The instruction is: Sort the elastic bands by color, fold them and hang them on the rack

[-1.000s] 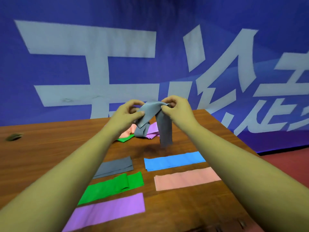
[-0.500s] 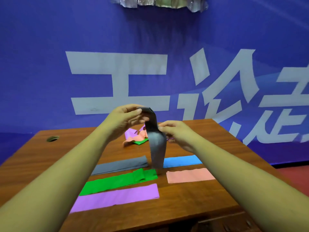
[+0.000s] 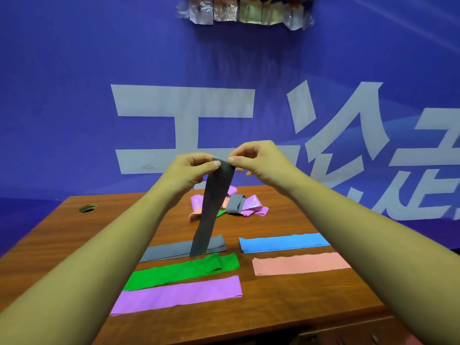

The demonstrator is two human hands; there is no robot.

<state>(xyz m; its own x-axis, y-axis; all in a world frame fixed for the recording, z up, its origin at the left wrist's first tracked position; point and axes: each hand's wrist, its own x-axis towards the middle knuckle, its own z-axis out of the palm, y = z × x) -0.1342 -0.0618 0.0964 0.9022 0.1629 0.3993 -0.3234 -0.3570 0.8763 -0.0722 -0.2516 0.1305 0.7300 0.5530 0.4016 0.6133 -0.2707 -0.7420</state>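
Forearms reach forward from both lower corners, bare, meeting above the brown wooden table [image 3: 273, 317]. Left hand [image 3: 190, 171] raised, thumb and forefinger pinched on the left top corner of a long grey elastic band [image 3: 211, 207]. Right hand [image 3: 258, 160] level with it, just beside, fingers curled, thumb and forefinger pinching the band's right top corner. Both hands closed on the same band; band hangs straight down between them, slightly tilted, lower end in front of the table strips.

Below the left hand: flat folded grey band [image 3: 174, 251], under it a green flat band [image 3: 181, 272] with a fold near its right end, then a purple flat band [image 3: 179, 295] nearest the camera. Below the right hand: blue flat band [image 3: 283, 243], then pink flat band [image 3: 301, 263] nearer. Beyond the hands on the table, partly behind the hanging band: loose unsorted heap [image 3: 239, 205] of purple, grey, pink and green bands. Far left of the left hand: round cable hole [image 3: 87, 208] in the tabletop.

Blue banner wall [image 3: 74, 95] behind, large white Chinese characters, cropped, cannot read fully. Silvery packets [image 3: 244, 12] at top edge above the hands.
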